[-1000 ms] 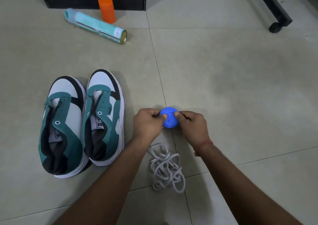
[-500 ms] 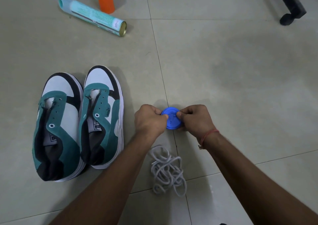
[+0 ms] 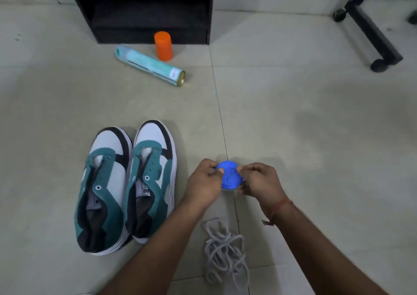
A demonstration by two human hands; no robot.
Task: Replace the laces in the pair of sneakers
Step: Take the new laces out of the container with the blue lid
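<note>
Two teal, white and black sneakers stand side by side on the tiled floor, toes pointing away: the left sneaker (image 3: 102,193) and the right sneaker (image 3: 151,179). Both have bare eyelets with no laces. A loose tangle of white laces (image 3: 225,249) lies on the floor between my forearms. Just above the floor I hold a small coiled blue bundle (image 3: 230,175) with both hands. My left hand (image 3: 203,185) pinches its left edge, and my right hand (image 3: 259,184) pinches its right edge.
A teal spray can (image 3: 150,65) lies on its side beyond the sneakers, with an orange cap (image 3: 163,46) standing behind it. A black cabinet (image 3: 144,10) stands at the back. A black wheeled frame (image 3: 370,33) occupies the far right.
The view has tilted up, showing more of the cabinet and the wheeled frame. Both hands still pinch the blue bundle, which looks slightly more spread between them.
</note>
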